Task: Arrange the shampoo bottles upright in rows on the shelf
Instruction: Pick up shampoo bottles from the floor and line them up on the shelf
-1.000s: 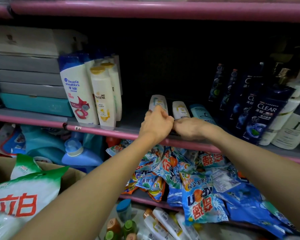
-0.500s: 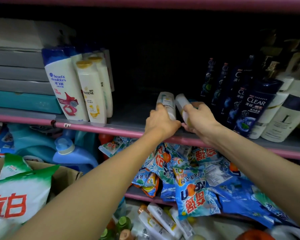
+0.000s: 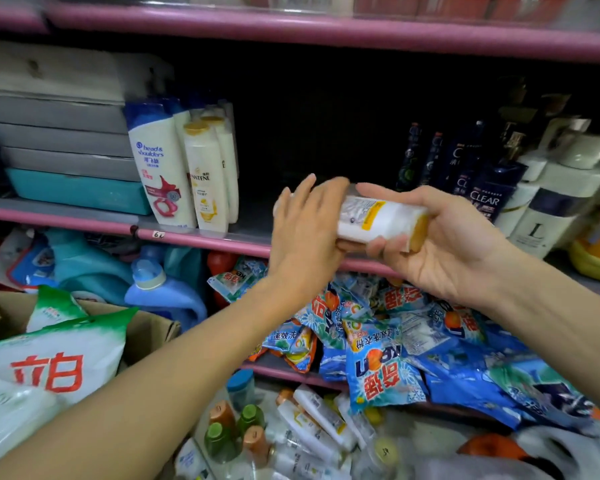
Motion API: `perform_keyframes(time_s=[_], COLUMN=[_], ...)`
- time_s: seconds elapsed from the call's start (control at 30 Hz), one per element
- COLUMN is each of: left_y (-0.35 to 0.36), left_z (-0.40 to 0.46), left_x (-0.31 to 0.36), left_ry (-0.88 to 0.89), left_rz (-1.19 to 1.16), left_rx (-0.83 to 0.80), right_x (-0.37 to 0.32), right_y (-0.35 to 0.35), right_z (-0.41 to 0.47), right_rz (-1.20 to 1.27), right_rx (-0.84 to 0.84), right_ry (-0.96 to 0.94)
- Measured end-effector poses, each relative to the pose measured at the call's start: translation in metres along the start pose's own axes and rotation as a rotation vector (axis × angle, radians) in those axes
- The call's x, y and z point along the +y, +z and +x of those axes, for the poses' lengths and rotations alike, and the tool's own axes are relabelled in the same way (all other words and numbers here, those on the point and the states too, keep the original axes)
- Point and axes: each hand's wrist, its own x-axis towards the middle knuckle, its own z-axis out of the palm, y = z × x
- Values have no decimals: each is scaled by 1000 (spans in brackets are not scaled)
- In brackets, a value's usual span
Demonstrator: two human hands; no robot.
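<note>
— Right, the right hand [image 3: 454,237] is gripping a white shampoo bottle [image 3: 378,220], fingers and thumb curled round it, and it is lying sideways in the air just in front of the pink shelf edge [image 3: 201,239].

— And the left hand [image 3: 305,233]?

— It is sitting against the bottle's left end with the fingers straight and spread; whether it is pinching anything behind there, nobody can tell.

— What is standing on that shelf?

— Over to the left, a Head & Shoulders bottle [image 3: 160,168] is standing upright, with Pantene bottles [image 3: 207,174] just beside it in a short row. On the right, dark Clear bottles [image 3: 487,194] are lining up next to white pump bottles [image 3: 548,213].

— Below?

— Blue detergent packets [image 3: 378,362] are spilling over the lower shelf, and small bottles [image 3: 312,424] are lying loose at the bottom. A cardboard box [image 3: 149,327] is holding green-and-white bags [image 3: 59,355] at the left.
</note>
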Motion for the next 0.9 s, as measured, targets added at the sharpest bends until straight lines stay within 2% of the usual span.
perform_keyframes(time_s=[0.1,0.23,0.4,0.5,0.57,0.73,0.9], left_y=[-18,-19,-7,-10,-12,-11,-7], left_z=[-28,-88,-139,-144,-142,-138,-139], left_x=[-12,-26,-43,-43,-41,-36,-36], left_ry=[-34,-286,-539,-635,-679,-732,-749], left_rz=[-94,-572,-791,-924,-1068,-1239,-1280], left_rx=[24,-235,-480,-620,-631,-607,-628], right_x=[14,53,96,103,103,109,113], right_y=[13,23,24,25,26,29,27], right_z=[-9,-12,-5,1,5,12,17], right_rz=[-5,-84,-266,-289,-245,-278,-306], right_rx=[-33,-36,126,125,112,172,282], right_ry=[142,297,379,368,319,247,180])
